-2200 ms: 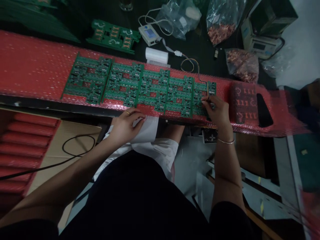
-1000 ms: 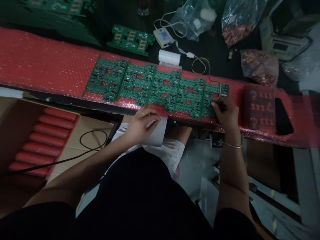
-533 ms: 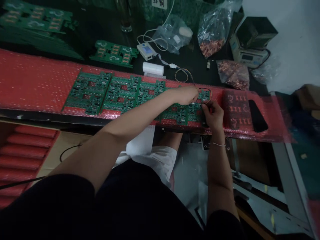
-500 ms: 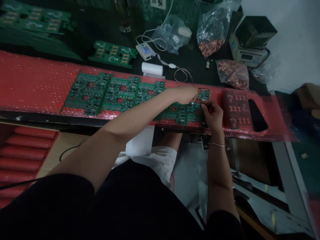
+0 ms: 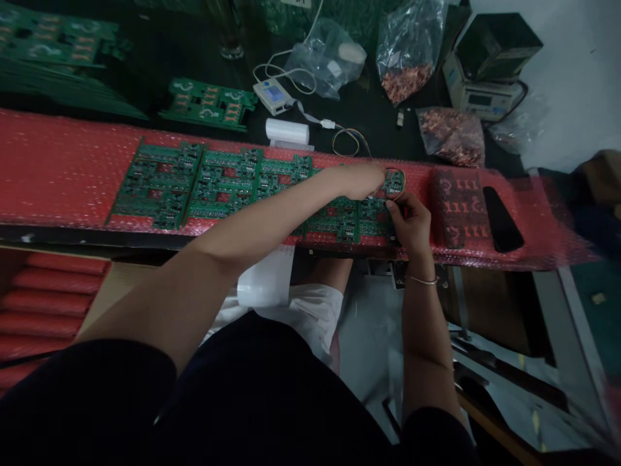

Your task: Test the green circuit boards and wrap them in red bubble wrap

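Five green circuit boards (image 5: 220, 186) lie side by side on one long strip of red bubble wrap (image 5: 58, 175), which runs along the near side of the dark bench (image 5: 373, 116) from nine o'clock to three. Both hands meet at the fifth board (image 5: 373, 224), the last toward three o'clock. The left hand (image 5: 363, 180) comes in over it from nine o'clock, fingers curled downward; what they hold, if anything, is hidden. The right hand (image 5: 412, 220) comes up from five o'clock, thumb and forefinger brought together on the end of one bundle of thin wires (image 5: 404, 183), which loops between the two hands. The left forearm crosses the third and fourth boards, covering part of each. The boards' lower edges sit close to the bench's near edge, and neighbouring boards lie nearly edge to edge. From the first board a broad stretch of wrap extends toward nine o'clock; a narrower strip, partly under the right hand, parts the fifth board from one wrapped bundle (image 5: 456, 210) at three o'clock, with one black slab (image 5: 503, 223) just beside it. Beyond the row, toward twelve, are one white roll (image 5: 287, 132) and one small screened device (image 5: 274, 96); toward one o'clock, two bags of copper-coloured pieces (image 5: 451, 137).
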Demonstrator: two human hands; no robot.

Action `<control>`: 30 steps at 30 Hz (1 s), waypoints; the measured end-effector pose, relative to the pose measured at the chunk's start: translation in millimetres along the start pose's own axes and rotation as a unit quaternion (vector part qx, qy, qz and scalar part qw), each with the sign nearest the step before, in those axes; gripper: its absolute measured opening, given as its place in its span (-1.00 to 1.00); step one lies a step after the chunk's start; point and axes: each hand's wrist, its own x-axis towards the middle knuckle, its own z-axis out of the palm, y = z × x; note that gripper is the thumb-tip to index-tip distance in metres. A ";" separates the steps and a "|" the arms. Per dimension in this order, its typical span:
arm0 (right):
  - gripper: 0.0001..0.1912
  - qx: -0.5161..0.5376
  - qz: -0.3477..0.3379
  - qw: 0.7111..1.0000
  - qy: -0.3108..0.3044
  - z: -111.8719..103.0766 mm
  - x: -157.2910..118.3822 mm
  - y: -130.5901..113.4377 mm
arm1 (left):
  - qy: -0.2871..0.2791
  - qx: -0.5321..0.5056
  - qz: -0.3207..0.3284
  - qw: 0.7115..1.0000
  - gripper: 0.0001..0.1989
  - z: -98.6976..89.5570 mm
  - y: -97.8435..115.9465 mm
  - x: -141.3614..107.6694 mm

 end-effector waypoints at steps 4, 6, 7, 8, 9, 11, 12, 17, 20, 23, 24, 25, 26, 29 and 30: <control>-0.65 0.001 0.015 1.000 0.011 -1.5 0.1 -0.8 | -0.022 -0.001 -0.005 1.000 -0.77 -9.9 14.0 -20.4; -0.63 0.012 0.029 0.999 0.030 -3.3 1.8 -0.4 | 0.003 0.004 -0.023 1.000 -0.74 -15.0 25.0 -37.0; -0.62 0.018 0.034 0.998 0.042 -4.1 3.9 0.2 | 0.003 0.012 -0.026 1.000 -0.74 -16.8 30.9 -45.0; -0.61 0.025 0.036 0.998 0.052 -4.4 7.2 1.0 | -0.007 0.023 -0.024 0.999 -0.74 -18.1 36.7 -52.0; -0.61 0.032 0.037 0.997 0.059 -4.1 11.7 2.0 | -0.020 0.034 -0.024 0.999 -0.72 -19.2 42.2 -57.7; -0.59 0.041 0.035 0.997 0.056 -0.6 24.6 4.0 | -0.047 0.051 -0.030 0.997 -0.65 -21.3 51.8 -65.1; -0.58 0.044 0.033 0.998 0.043 2.9 32.4 4.9 | -0.058 0.053 -0.036 0.996 -0.62 -22.7 55.9 -68.0; -0.58 0.066 0.016 0.997 -0.046 33.3 71.4 6.1 | 0.011 0.005 -0.072 0.997 -0.53 -36.0 73.7 -105.7; -0.60 0.052 -0.004 0.994 -0.092 52.7 84.5 4.3 | 0.080 -0.028 -0.095 0.992 -0.59 -46.1 82.8 -152.9; -0.58 -0.024 -0.037 0.992 -0.118 66.5 91.5 0.0 | 0.123 -0.044 -0.138 0.982 -0.68 -52.6 89.9 -202.3; -0.58 -0.058 -0.053 0.990 -0.120 69.6 93.5 -1.7 | 0.136 -0.046 -0.152 0.978 -0.71 -53.2 91.9 -216.8; -0.58 -0.092 -0.071 0.986 -0.121 72.2 95.3 -3.3 | 0.149 -0.046 -0.163 0.974 -0.75 -53.0 93.8 -230.1; -0.59 -0.122 -0.086 0.981 -0.121 74.2 97.2 -4.5 | 0.160 -0.044 -0.171 0.971 -0.79 -52.1 95.7 -242.0; -0.60 -0.182 -0.110 0.969 -0.124 78.9 101.3 -5.2 | 0.176 -0.027 -0.187 0.966 -0.84 -46.4 100.4 -270.6; -0.59 -0.193 -0.114 0.967 -0.125 80.3 102.0 -4.5 | 0.176 -0.018 -0.189 0.966 -0.84 -44.0 101.4 -278.1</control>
